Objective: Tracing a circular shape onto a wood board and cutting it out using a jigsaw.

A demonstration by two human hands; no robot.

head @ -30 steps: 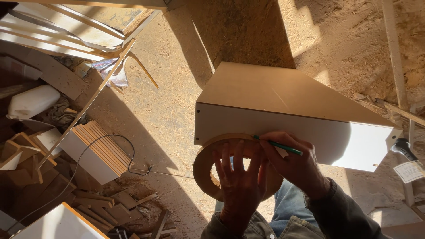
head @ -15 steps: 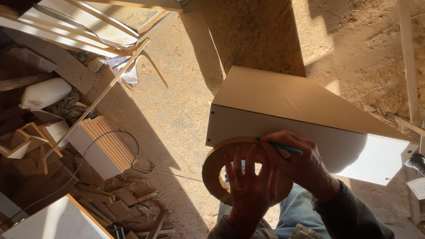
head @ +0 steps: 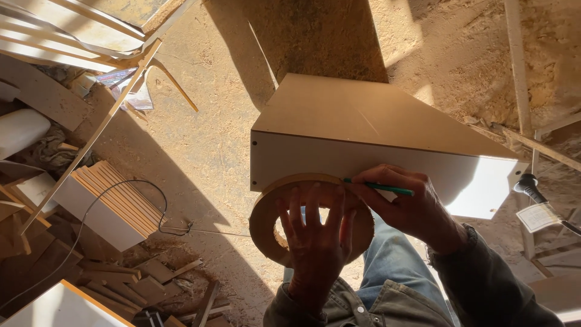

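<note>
A round wooden ring [head: 266, 221] lies flat against the white face of a board box [head: 339, 112] that stands on a sawdust floor. My left hand [head: 315, 239] is spread over the ring, fingers apart, pressing it against the white panel. My right hand [head: 408, 203] grips a green pencil [head: 381, 188] whose tip touches the ring's upper edge where it meets the panel. Blue jeans and a grey-green sleeve show below the hands.
A stack of thin boards [head: 112, 203] sits to the left with a black cable [head: 121, 191] looping over it. Offcuts [head: 133, 278] litter the lower left. Long wooden strips [head: 85, 145] lean at upper left. A plug and tag [head: 532, 194] lie at right.
The view has shifted so the box and hands sit further right and lower in frame. Both hands keep the same hold on ring and pencil.
</note>
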